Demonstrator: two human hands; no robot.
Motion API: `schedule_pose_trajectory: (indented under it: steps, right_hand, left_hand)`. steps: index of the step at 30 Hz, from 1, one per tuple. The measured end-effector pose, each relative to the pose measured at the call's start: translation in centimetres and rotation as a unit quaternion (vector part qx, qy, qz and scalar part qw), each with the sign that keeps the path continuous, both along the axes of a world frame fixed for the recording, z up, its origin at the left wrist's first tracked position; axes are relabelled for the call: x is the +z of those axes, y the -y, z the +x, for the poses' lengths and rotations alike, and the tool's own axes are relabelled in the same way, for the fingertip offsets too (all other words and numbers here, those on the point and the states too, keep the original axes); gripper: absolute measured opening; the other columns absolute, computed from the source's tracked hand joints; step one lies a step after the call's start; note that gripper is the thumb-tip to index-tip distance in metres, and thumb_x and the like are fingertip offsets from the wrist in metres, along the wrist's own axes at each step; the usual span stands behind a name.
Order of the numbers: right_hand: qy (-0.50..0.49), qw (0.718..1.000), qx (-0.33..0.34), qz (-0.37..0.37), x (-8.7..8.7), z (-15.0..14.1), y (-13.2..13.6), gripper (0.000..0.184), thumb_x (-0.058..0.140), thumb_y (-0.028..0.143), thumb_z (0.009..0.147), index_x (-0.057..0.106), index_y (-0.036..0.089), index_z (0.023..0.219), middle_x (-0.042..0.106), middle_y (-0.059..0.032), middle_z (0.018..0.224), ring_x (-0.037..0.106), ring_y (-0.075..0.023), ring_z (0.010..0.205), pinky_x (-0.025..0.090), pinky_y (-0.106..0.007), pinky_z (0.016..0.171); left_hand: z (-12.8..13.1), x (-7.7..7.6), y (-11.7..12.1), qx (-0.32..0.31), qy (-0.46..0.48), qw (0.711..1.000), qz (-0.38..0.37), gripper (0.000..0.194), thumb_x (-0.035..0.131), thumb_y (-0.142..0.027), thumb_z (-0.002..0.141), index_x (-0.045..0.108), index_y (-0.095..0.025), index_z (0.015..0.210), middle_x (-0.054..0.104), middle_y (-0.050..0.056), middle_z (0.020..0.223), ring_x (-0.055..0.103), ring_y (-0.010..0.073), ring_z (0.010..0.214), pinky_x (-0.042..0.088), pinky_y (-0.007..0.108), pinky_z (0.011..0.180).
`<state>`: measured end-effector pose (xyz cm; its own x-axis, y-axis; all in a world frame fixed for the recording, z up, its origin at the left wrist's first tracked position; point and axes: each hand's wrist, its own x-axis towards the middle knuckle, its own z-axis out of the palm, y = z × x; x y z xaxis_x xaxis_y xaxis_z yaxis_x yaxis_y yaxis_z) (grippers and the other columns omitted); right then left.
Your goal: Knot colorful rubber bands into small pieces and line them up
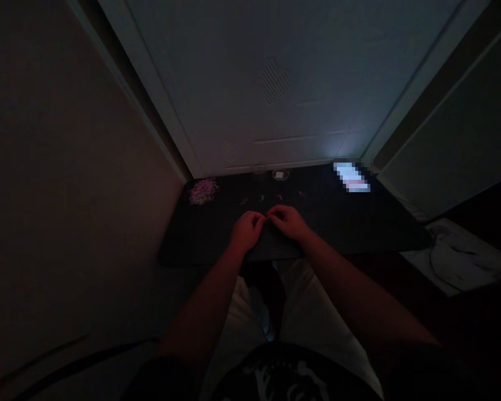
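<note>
Over the dark table (350, 225), my left hand (247, 227) and my right hand (290, 220) meet, thumbs and fingers pinched with the fingertips almost touching. Whatever lies between them is too small and dim to make out. Just beyond the fingers, several tiny coloured bits lie spaced in a row, among them a reddish piece (279, 196) and a pale bluish piece (261, 197). To the far left rests a loose heap of thin pink, purple and yellowish strands (203, 191).
Along the table's back edge stand a clear round container (259, 171) and a round clear dish or lid (280, 175) with a white square. A bright, pixelated screen (352, 177) lies at the back right. A pale panel (275, 122) rises behind; a wall (108, 195) borders the left.
</note>
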<state>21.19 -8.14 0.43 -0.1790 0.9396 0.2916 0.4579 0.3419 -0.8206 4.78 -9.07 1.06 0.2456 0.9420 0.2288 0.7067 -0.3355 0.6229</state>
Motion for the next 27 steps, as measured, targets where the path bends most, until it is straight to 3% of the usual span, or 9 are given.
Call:
schedule_pose_trajectory:
  steps: [13, 27]
  right_hand:
    - [0.033, 0.999, -0.009, 0.017, -0.13, -0.01, 0.01, 0.014, 0.053, 0.021, 0.077, 0.066, 0.018, 0.079, 0.066, -0.0019, 0.074, 0.057, -0.0136, 0.066, 0.041, -0.025, 0.062]
    - [0.02, 0.999, 0.009, 0.027, 0.22, 0.18, 0.05, 0.018, 0.054, 0.024, 0.08, 0.07, 0.019, 0.084, 0.071, -0.0038, 0.086, 0.063, -0.0158, 0.081, 0.045, -0.027, 0.074]
  left_hand:
    - [0.02, -0.11, -0.02, 0.006, 0.017, 1.0, -0.006, 0.022, 0.042, -0.031, 0.088, 0.06, -0.018, 0.088, 0.064, 0.004, 0.093, 0.057, 0.015, 0.089, 0.044, 0.027, 0.08]
    - [-0.13, -0.59, -0.18, -0.002, 0.012, 1.0, 0.021, 0.025, 0.042, -0.034, 0.088, 0.062, -0.019, 0.088, 0.065, 0.004, 0.089, 0.058, 0.0157, 0.084, 0.044, 0.028, 0.077]
